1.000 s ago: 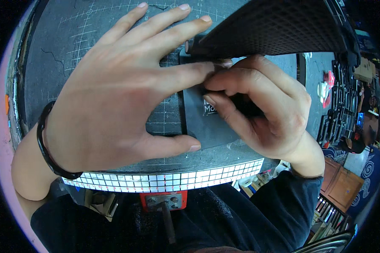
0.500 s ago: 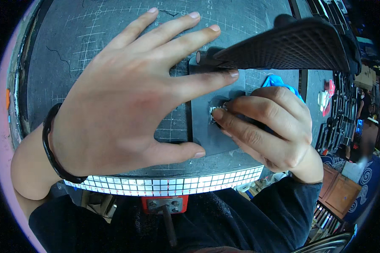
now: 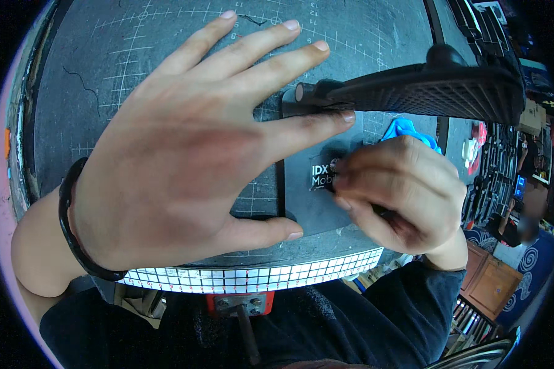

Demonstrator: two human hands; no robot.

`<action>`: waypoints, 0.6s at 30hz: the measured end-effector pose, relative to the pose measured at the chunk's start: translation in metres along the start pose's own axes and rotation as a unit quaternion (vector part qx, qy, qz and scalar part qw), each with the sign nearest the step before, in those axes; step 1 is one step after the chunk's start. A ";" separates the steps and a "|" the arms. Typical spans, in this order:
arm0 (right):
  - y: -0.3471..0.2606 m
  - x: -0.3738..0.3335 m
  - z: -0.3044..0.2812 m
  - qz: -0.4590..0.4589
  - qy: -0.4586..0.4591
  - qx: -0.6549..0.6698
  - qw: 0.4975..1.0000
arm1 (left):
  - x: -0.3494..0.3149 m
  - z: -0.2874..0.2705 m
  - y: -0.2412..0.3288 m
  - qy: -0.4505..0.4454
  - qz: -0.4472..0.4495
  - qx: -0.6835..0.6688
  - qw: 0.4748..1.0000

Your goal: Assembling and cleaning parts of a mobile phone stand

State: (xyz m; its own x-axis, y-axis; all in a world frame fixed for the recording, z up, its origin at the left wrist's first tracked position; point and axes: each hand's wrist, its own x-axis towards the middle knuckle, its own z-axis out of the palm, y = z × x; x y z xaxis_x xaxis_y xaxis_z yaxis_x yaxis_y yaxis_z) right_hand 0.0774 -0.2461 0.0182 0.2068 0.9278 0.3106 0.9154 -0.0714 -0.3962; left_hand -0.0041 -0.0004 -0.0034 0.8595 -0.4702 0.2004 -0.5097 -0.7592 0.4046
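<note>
A dark grey cutting mat [image 3: 166, 55] with a pale printed grid covers the work surface, and a white ruled strip [image 3: 252, 280] runs along its near edge. Below that strip a small red fitting [image 3: 240, 303] shows against dark clothing. To the far right the room falls away into racks of dark tools [image 3: 492, 184] and wooden cabinets [image 3: 483, 289]; another person stands there, small and blurred.

A flat dark rectangular device [image 3: 308, 203] lies on the mat right of centre, with pale lettering on its top. Much of it is hidden: the left hand covers its left edge and the right hand covers its right part. A black textured grip [image 3: 437, 92] crosses the far right of the view above the device, with a round stub end pointing left; what it belongs to cannot be made out. A bit of bright blue material [image 3: 406, 130] peeks out just beyond the right hand's knuckles.

The left hand [image 3: 184, 160] lies flat and spread, all 5 digits extended, gripping nothing; its index finger rests across the far edge of the device and its thumb lies along the near edge. A black band [image 3: 71, 227] circles that wrist. The right hand [image 3: 400, 197] is curled, fingertips pinched together on something small at the lettering; what they pinch cannot be seen. Its dark sleeve [image 3: 412, 307] enters from the near right.
</note>
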 end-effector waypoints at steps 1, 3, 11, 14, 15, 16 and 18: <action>-0.001 0.001 0.001 0.042 0.020 0.023 0.999 | 0.000 0.000 0.000 -0.002 -0.001 -0.004 1.000; -0.003 0.004 0.001 0.092 0.030 0.055 0.994 | 0.000 0.000 0.001 -0.004 0.000 -0.007 1.000; -0.010 0.010 -0.003 0.134 -0.009 0.035 0.990 | 0.001 0.000 0.000 -0.003 0.009 -0.001 1.000; -0.011 0.013 -0.002 0.135 -0.012 0.042 0.990 | -0.001 0.001 0.000 -0.004 0.009 -0.003 1.000; -0.010 0.013 -0.002 0.131 -0.010 0.051 0.990 | -0.001 0.000 -0.001 -0.002 0.010 -0.002 1.000; -0.010 0.013 -0.002 0.132 -0.007 0.048 0.990 | -0.001 -0.001 -0.001 -0.001 0.010 -0.001 1.000; -0.010 0.012 -0.002 0.141 -0.009 0.044 0.989 | -0.001 -0.005 -0.002 0.002 0.009 0.001 1.000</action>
State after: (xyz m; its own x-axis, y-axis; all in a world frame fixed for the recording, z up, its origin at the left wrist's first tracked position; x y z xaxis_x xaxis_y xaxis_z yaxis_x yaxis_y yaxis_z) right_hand 0.0714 -0.2352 0.0277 0.4425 0.8819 0.1629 0.7887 -0.2962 -0.5387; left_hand -0.0035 0.0038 -0.0002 0.8508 -0.4818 0.2100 -0.5244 -0.7519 0.3996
